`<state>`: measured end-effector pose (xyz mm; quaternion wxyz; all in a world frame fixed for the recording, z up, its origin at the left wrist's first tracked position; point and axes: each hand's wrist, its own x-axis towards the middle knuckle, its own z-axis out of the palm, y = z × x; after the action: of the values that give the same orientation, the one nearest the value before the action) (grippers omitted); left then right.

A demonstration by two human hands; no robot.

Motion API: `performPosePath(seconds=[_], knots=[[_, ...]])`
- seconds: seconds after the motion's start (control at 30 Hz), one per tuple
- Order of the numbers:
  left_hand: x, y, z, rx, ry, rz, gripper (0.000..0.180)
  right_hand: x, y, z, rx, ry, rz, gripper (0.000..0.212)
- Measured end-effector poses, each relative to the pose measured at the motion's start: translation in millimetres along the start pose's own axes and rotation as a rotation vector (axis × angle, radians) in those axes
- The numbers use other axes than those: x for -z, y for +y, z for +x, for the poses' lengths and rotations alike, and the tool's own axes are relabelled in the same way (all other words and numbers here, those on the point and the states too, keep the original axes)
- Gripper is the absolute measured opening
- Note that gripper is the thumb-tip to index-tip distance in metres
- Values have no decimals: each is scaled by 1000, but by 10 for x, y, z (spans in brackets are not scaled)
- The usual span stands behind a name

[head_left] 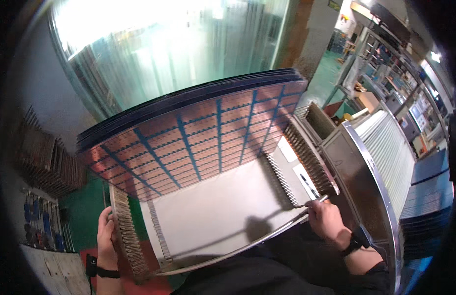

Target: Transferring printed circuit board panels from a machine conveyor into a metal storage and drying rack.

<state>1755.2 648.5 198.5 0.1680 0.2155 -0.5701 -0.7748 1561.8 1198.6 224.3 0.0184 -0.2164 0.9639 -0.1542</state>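
In front of me stands a slotted rack [218,258] with a pale, flat base [213,211] and toothed sides. Several large circuit board panels [203,137], copper with blue grid lines, stand upright in a row at its far end. My left hand [107,238] is closed at the outside of the left toothed side [124,231]; its fingertips are partly hidden. At the near right corner my right hand [329,221] wraps round the metal front bar. A black pen [306,182] and white paper lie beside the right toothed side [311,160].
To the right is a metal machine [356,182] with a bed of pale rollers [388,142]. Stacked dark blue panels [424,191] stand beyond it. More racks [46,162] line the left, and a translucent strip curtain [173,44] hangs behind the panels.
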Motion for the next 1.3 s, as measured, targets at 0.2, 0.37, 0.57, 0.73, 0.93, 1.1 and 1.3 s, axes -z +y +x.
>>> performPosePath(seconds=[0.2,0.37,0.57,0.73,0.93,1.1,1.3], knots=[[-124,62,25,39,157,229,51,-13,280,-202,-427,-192,1115,19],[-109,7,-43,-23,151,313,60,153,364,-154,339,77,74,14],[-17,-36,11,69,266,146,55,-99,213,-241,177,133,20,22],[-483,433,-380,185,103,442,73,-251,2,-280,-262,283,212,24],[-311,385,-327,267,37,412,67,-389,-138,-367,-353,363,18,10],[252,83,-15,287,1,358,66,-349,-269,-323,-362,309,-40,14],[117,66,-119,206,-15,594,67,-481,-160,-302,-503,381,116,19]])
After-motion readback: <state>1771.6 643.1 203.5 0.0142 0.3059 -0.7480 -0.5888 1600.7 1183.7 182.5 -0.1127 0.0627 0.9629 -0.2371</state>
